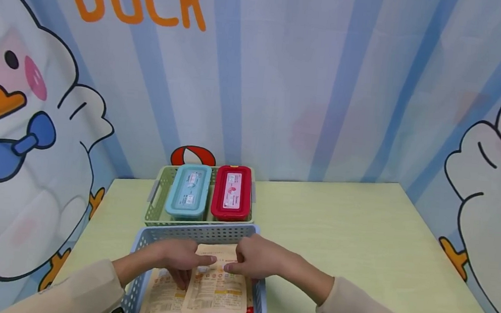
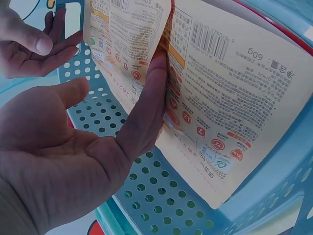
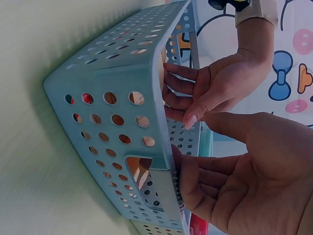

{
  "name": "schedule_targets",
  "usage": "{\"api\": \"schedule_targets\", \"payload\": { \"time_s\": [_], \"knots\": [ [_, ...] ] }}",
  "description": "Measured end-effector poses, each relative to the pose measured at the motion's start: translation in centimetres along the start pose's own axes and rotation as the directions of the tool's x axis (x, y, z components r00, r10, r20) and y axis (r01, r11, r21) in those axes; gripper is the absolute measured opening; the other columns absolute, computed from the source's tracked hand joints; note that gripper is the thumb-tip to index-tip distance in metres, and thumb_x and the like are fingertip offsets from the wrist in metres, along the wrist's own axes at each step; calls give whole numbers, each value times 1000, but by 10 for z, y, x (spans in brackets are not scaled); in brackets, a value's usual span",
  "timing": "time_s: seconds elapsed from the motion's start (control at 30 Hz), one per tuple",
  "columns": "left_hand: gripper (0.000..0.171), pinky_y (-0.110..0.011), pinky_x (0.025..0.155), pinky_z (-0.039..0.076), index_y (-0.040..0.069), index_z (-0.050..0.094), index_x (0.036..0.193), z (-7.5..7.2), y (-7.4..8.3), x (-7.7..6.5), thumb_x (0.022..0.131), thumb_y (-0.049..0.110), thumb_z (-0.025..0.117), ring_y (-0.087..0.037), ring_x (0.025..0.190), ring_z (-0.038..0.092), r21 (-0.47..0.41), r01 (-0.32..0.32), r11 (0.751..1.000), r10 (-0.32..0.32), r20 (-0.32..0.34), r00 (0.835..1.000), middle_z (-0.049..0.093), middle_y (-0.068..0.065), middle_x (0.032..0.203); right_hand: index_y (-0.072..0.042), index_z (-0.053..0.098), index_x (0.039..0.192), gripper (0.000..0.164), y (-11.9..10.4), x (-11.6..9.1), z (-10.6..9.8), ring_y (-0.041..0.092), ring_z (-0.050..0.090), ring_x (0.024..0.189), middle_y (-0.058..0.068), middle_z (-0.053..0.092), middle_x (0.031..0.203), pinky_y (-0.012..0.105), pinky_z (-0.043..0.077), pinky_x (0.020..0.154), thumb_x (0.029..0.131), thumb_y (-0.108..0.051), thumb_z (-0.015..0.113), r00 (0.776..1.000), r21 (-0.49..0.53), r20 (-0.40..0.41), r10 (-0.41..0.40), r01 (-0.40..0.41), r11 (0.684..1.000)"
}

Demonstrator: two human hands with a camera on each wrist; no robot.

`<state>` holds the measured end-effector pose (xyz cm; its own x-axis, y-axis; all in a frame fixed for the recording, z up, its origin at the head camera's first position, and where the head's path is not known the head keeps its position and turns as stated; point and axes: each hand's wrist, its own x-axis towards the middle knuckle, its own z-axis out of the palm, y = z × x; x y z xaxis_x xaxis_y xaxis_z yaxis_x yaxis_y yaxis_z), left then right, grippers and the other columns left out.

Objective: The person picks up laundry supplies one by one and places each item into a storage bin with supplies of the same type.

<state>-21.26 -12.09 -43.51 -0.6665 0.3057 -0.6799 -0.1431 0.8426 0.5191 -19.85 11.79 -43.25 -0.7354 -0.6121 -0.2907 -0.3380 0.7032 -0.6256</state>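
A blue perforated basket (image 1: 262,301) holds flat cream pouches with printed backs. The front pouch (image 1: 217,298) overlaps another pouch (image 1: 159,300) on its left. My left hand (image 1: 179,257) reaches down where the two meet; in the left wrist view its long fingers (image 2: 144,110) touch the pouches between them, the thumb standing apart. Over the front pouch's upper right is my right hand (image 1: 259,256), thumb pointing left and fingers loosely bent. The right wrist view has those fingers (image 3: 195,191) just inside the rim by the basket's handle, partly hidden.
Behind the blue basket stands a green basket (image 1: 152,216) with a light blue lidded box (image 1: 189,191) and a red lidded box (image 1: 231,194). Both baskets rest on a pale yellow table (image 1: 337,243). A duck-print curtain (image 1: 284,80) hangs along the back and sides.
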Motion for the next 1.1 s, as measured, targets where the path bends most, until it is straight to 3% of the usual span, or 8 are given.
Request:
{"api": "schedule_targets", "payload": {
  "time_s": [0.17,0.37,0.5,0.6,0.7,0.83,0.97,1.1],
  "knots": [
    [53,-34,66,63,1,66,106,0,0,2,105,54,61,-18,61,72,46,14,999,-13,-23,1000,75,-15,79,-14,69,78,30,5,-1,2,10,57,51,-3,62,61,22,47,50,100,-34,75,999,16,-19,-35,36,999],
    [49,-35,62,62,2,64,118,3,0,5,105,50,63,-21,60,73,93,5,996,2,-69,998,72,-14,77,-14,70,85,24,18,-4,4,12,62,58,0,67,71,24,51,55,101,-33,74,996,139,-59,-69,77,987],
    [39,-35,58,60,8,70,107,6,0,9,105,46,64,-21,59,71,195,-3,981,26,-111,993,70,-11,71,-10,73,92,22,25,-8,6,18,67,63,4,73,78,26,52,57,102,-30,72,991,231,-107,-83,106,967],
    [45,-33,56,56,8,70,96,5,-11,25,104,51,62,-18,57,66,277,-16,961,53,-126,991,66,-7,67,-6,74,95,24,30,-10,10,23,70,66,5,74,80,25,52,58,104,-29,70,984,278,-153,-86,127,952],
    [48,-32,54,51,6,68,89,2,-14,29,104,51,63,-18,56,62,298,-14,954,73,-186,980,63,-5,64,-5,73,96,26,33,-11,14,25,71,66,5,75,80,24,51,57,105,-29,68,976,292,-198,-93,150,945],
    [43,-31,55,45,7,64,80,-3,-9,15,104,43,65,-19,54,61,271,-1,963,79,-278,957,64,-8,61,-4,73,97,26,35,-10,19,29,72,69,5,76,80,24,49,57,105,-28,67,967,302,-234,-106,176,937],
    [47,-31,55,44,7,65,76,-6,-9,9,105,44,64,-20,54,60,266,-16,964,97,-293,951,66,-10,61,-2,73,99,27,34,-11,21,33,73,72,4,76,82,23,48,57,105,-28,66,966,326,-238,-98,175,929],
    [50,-31,57,45,5,66,76,-7,-9,10,106,45,63,-20,54,59,273,-15,962,99,-296,950,66,-11,61,-3,73,99,27,32,-11,22,26,71,67,1,76,80,24,48,57,105,-29,67,969,340,-229,-90,166,926]
  ]
}}
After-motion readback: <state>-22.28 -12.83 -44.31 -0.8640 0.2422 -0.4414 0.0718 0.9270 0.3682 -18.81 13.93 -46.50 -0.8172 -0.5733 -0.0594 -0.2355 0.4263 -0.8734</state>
